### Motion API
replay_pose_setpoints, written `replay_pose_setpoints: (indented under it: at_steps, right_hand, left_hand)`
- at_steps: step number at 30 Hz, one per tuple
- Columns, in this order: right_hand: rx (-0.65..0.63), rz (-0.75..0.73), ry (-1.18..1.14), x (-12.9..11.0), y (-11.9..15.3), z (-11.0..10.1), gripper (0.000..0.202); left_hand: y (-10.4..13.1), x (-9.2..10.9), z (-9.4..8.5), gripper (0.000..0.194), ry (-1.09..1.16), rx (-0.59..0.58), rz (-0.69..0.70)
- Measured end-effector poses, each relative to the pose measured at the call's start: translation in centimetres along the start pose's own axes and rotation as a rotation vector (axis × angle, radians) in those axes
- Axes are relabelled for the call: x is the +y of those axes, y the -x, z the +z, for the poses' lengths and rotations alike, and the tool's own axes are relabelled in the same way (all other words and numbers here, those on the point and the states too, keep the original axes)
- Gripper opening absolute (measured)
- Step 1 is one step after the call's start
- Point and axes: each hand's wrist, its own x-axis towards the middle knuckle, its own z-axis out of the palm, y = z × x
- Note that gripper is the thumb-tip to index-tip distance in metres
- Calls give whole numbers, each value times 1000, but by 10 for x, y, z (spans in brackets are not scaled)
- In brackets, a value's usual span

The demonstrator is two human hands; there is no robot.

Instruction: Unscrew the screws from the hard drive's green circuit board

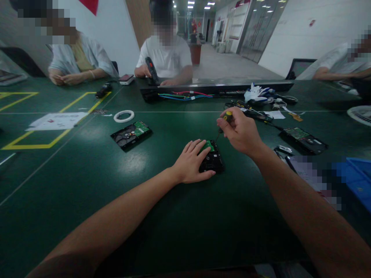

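Flat on the green table lies a black hard drive [214, 160] with a green circuit board showing at its far end. My left hand [191, 162] rests across it, fingers stretched out and spread, covering its left part. In my right hand [243, 129] is a screwdriver [228, 117] with a yellow and black handle, gripped between thumb and fingers. Its thin shaft slants down to the drive's far right corner; whether the tip sits in a screw is too small to tell.
A second hard drive [131, 134] lies left, a third [303, 139] right. White tape roll [124, 116], paper sheet [55, 121], gloves [257, 94] and cables surround them. A blue bin [359, 181] stands right. Across the table, a person holds a power screwdriver [152, 69]; others sit nearby.
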Motion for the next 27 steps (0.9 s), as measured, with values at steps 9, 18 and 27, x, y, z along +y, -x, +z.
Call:
replay_pose_setpoints:
  at_steps: [9, 18, 27]
  right_hand:
    - [3, 17, -151, 6, 11, 22, 39]
    - [1, 19, -173, 7, 13, 28, 39]
    - [2, 2, -166, 8, 13, 29, 39]
  left_hand:
    - [-2, 0, -1, 93, -19, -35, -21]
    - [-2, 2, -3, 92, 3, -44, -26]
    - [-1, 1, -2, 92, 0, -37, -24]
